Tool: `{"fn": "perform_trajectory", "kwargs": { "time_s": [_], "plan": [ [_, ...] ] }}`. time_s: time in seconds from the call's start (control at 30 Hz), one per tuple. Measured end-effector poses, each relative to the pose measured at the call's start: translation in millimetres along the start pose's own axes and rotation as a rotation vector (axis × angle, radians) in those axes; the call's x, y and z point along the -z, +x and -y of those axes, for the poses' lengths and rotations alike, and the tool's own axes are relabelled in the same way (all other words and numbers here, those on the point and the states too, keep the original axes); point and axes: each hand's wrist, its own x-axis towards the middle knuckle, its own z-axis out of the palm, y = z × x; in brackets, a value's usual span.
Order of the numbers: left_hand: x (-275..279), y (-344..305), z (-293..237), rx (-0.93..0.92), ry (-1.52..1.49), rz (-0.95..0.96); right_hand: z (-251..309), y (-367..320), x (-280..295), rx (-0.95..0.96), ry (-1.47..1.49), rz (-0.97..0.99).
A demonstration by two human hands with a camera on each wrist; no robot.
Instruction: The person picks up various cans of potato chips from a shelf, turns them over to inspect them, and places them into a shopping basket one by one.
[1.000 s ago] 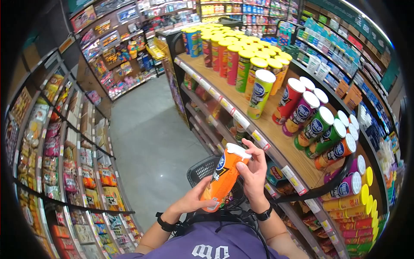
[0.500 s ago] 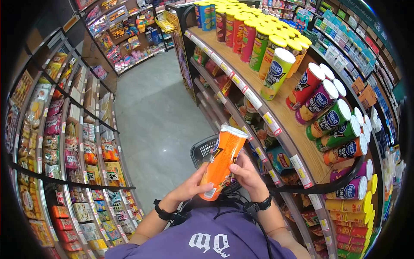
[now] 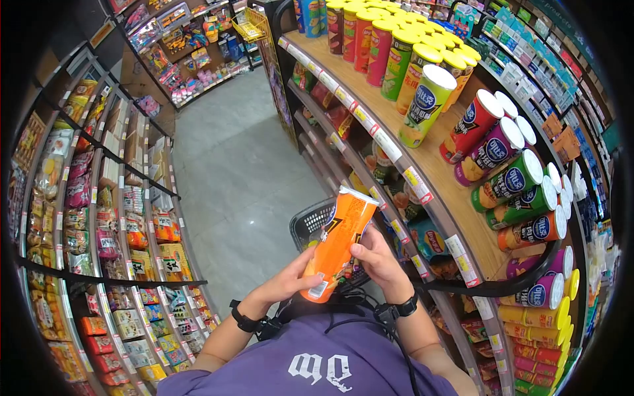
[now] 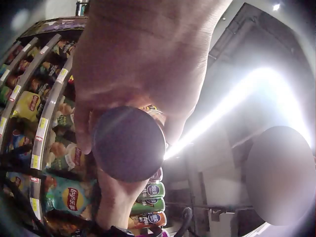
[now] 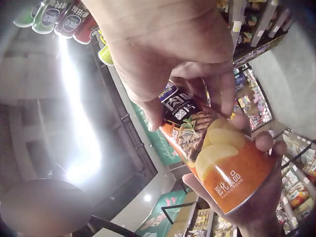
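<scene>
Between both hands is an orange chip canister with a white lid, tilted so its lid leans away to the right. My left hand grips its lower part, thumb across the side by the barcode label. Higher up, my right hand holds the other side with its thumb on the orange surface. In the right wrist view the canister shows its front, with printed chips and grilled meat, and fingers wrap it from both ends. The left wrist view looks onto the canister's round dark base.
A wooden-topped shelf on the right bears rows of yellow-lidded and white-lidded canisters. Below the hands sits a dark shopping basket. Packaged snacks fill the left shelves. Grey floor runs between them.
The canister has turned more upright, and its plain orange side faces the head camera. My right hand has shifted from near the lid down onto its side. The head view has tilted downward.
</scene>
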Motion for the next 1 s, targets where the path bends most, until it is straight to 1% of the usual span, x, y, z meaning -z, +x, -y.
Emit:
{"fn": "perform_trajectory", "kwargs": {
  "time_s": [0.1, 0.17, 0.3, 0.37, 0.4, 0.47, 0.5, 0.57, 0.6, 0.63, 0.7, 0.77, 0.83, 0.87, 0.9, 0.93, 0.97, 1.0],
  "plan": [
    [0, 3, 0, -0.011, 0.015, -0.006, 0, 3, 2, 0.020, -0.008, 0.017],
    [1, 5, 3, -0.029, -0.019, -0.023, -2, 5, 1, 0.002, -0.001, -0.031],
    [8, 9, 5, -0.016, -0.061, -0.046, -3, 11, 3, 0.006, -0.033, -0.037],
    [14, 12, 8, -0.078, -0.038, -0.078, 3, 11, 4, -0.076, -0.040, -0.035],
    [15, 12, 8, -0.072, -0.044, -0.079, 3, 13, 7, -0.083, -0.037, -0.040],
    [14, 13, 8, -0.103, -0.181, -0.209, 5, 16, 13, -0.117, -0.091, -0.021],
    [15, 14, 9, -0.090, -0.197, -0.220, 6, 17, 16, -0.119, -0.124, -0.008],
    [19, 22, 11, -0.153, -0.054, -0.370, 4, 20, 27, -0.121, -0.147, 0.052],
    [22, 26, 17, -0.159, -0.056, -0.425, 3, 20, 29, -0.142, -0.158, 0.038],
    [23, 30, 20, -0.146, -0.065, -0.431, 0, 23, 32, -0.157, -0.151, 0.033],
    [26, 41, 23, -0.189, -0.068, -0.518, -9, 27, 40, -0.181, -0.170, 0.031],
    [28, 47, 26, -0.162, -0.097, -0.535, -17, 31, 41, -0.185, -0.159, 0.013],
    [29, 53, 31, -0.123, -0.005, -0.517, -22, 38, 42, -0.164, -0.188, 0.002],
    [28, 55, 33, -0.115, -0.015, -0.525, -25, 41, 40, -0.167, -0.124, -0.018],
    [26, 56, 34, -0.135, 0.107, -0.491, -30, 45, 40, -0.181, -0.122, -0.016],
    [25, 56, 33, -0.154, 0.229, -0.456, -37, 50, 42, -0.120, -0.110, -0.021],
    [28, 54, 29, -0.148, 0.220, -0.468, -44, 53, 45, -0.059, -0.099, -0.024],
    [32, 52, 23, -0.128, 0.315, -0.338, -53, 52, 54, -0.109, -0.079, -0.082]
  ]
}}
